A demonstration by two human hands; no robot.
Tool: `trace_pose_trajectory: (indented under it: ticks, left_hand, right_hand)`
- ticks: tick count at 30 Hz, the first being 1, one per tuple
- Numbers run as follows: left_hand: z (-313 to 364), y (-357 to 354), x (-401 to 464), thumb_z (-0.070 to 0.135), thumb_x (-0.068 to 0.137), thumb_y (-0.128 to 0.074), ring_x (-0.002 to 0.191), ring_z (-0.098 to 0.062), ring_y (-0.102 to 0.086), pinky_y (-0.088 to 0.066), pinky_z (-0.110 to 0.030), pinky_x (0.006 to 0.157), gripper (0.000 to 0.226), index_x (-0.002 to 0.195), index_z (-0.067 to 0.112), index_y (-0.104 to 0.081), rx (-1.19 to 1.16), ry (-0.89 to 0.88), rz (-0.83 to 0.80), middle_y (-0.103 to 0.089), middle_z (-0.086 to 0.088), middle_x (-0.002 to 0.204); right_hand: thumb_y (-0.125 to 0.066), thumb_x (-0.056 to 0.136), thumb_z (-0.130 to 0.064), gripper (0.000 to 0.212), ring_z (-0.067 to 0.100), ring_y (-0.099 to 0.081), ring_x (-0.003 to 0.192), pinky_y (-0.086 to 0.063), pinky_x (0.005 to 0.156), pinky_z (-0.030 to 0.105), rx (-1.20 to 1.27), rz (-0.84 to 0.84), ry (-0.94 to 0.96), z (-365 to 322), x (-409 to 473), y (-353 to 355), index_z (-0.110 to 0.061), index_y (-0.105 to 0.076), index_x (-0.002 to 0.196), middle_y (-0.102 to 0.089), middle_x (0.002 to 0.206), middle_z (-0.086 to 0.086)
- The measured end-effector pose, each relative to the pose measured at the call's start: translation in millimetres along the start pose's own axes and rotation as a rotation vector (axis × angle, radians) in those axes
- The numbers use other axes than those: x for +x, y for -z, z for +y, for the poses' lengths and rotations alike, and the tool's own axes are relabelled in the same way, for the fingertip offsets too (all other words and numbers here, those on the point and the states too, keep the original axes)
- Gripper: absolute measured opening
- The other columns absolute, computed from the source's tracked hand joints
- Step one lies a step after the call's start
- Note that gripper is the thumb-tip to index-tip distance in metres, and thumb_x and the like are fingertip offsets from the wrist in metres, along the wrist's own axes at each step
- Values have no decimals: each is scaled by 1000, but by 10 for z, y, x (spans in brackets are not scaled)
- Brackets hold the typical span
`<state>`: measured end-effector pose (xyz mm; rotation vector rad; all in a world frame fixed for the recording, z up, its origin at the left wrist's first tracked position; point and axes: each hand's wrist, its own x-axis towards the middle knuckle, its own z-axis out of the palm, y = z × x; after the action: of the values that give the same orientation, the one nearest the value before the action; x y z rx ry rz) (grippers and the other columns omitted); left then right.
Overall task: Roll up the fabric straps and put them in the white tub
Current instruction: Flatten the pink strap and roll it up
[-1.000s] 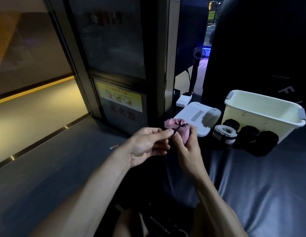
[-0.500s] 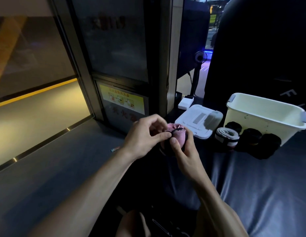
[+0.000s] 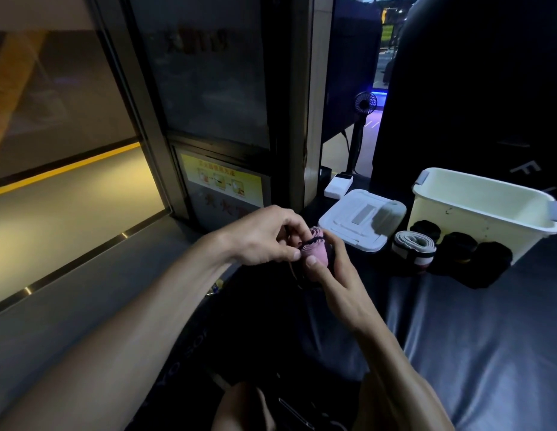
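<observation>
Both hands hold the pink roll (image 3: 316, 251) over the mat's (image 3: 457, 337) left edge: left hand (image 3: 264, 237) pinches its black band (image 3: 311, 242), right hand (image 3: 333, 275) grips it. Tub (image 3: 476, 213) stands at the far right edge, other rolls (image 3: 412, 247) before it.

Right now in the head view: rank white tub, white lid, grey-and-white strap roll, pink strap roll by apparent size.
1. white tub
2. white lid
3. grey-and-white strap roll
4. pink strap roll, partly hidden by both hands and nearer the camera, so the last two are unsure.

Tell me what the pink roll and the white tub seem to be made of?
The pink roll looks like soft woven fabric: matte, layered edges, dark cord around it. The white tub looks like hard moulded plastic: smooth, slightly glossy walls with a thin rim and grey handles.
</observation>
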<state>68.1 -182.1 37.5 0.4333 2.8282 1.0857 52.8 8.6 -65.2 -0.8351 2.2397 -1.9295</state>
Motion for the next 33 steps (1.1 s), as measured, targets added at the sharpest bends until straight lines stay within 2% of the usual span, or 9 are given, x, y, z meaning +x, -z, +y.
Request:
trace_pose_trajectory:
  ticks: [5, 8, 14, 19, 21, 24, 26, 30, 33]
  left_hand:
    - [-83, -104, -51, 5, 86, -75, 74, -8, -58, -50, -29, 71, 22, 103, 18, -68, -8, 3, 27, -69, -2, 91]
    - [-101, -131, -88, 12, 84, -75, 74, -10, -64, -51, -29, 68, 21, 100, 22, -67, 86, -16, 86, -71, 1, 89]
    - [-85, -158, -153, 21, 82, -75, 71, -1, -61, -40, -13, 64, 17, 97, 25, -68, 255, -94, 205, -69, 9, 84]
    - [-52, -329, -159, 27, 78, -70, 80, -6, -65, -52, -28, 72, 18, 96, 27, -69, 307, -154, 380, -68, 12, 89]
    - [-46, -436, -154, 27, 76, -68, 78, -10, -65, -54, -32, 69, 18, 94, 28, -69, 335, -165, 482, -68, 11, 88]
    - [-75, -608, -164, 23, 74, -67, 76, -12, -64, -54, -35, 65, 21, 94, 27, -69, 318, -177, 618, -66, 10, 86]
    - [-100, -691, -183, 18, 74, -68, 77, -10, -64, -54, -35, 67, 24, 97, 26, -68, 273, -191, 672, -66, 11, 88]
    - [-118, -755, -197, 14, 75, -69, 77, -8, -63, -54, -35, 68, 25, 98, 24, -68, 215, -219, 688, -65, 11, 89]
    - [-127, -728, -205, 14, 76, -69, 76, -7, -63, -55, -36, 67, 24, 98, 24, -68, 197, -228, 673, -65, 11, 90]
  right_hand:
    - [-64, 87, -53, 59, 8, -58, 125, -47, 107, 40, -5, 24, 13, -17, -4, 29, -31, -49, 140, -62, 132, -10]
    - [-67, 87, -48, 53, 8, -59, 121, -49, 103, 36, -2, 30, 21, -10, 4, 21, -31, -52, 135, -64, 128, -10]
    - [-72, 85, -43, 53, 7, -63, 107, -54, 89, 29, 41, 44, -9, -17, 2, 25, -27, -54, 132, -65, 119, -4]
    - [-71, 89, -36, 42, 12, -70, 91, -58, 68, 29, 125, 67, -80, -21, -4, 10, -26, -53, 126, -68, 108, 3]
    - [-71, 94, -25, 33, 23, -73, 81, -58, 61, 31, 171, 96, -91, -43, -3, 4, -22, -53, 122, -69, 101, 8]
    - [-69, 94, -12, 29, 20, -73, 73, -57, 56, 30, 192, 143, -91, -75, -14, 4, -16, -52, 117, -71, 90, 3]
    - [-68, 94, -8, 26, 21, -71, 69, -59, 55, 35, 222, 165, -102, -100, -23, -11, -12, -49, 112, -71, 84, -4]
    - [-67, 95, -6, 25, 25, -68, 67, -61, 60, 56, 297, 187, -143, -103, -24, -47, -9, -46, 106, -67, 77, -1]
    - [-73, 92, -11, 30, 28, -68, 75, -59, 68, 64, 337, 148, -164, -99, -12, 6, -11, -49, 109, -68, 85, 3]
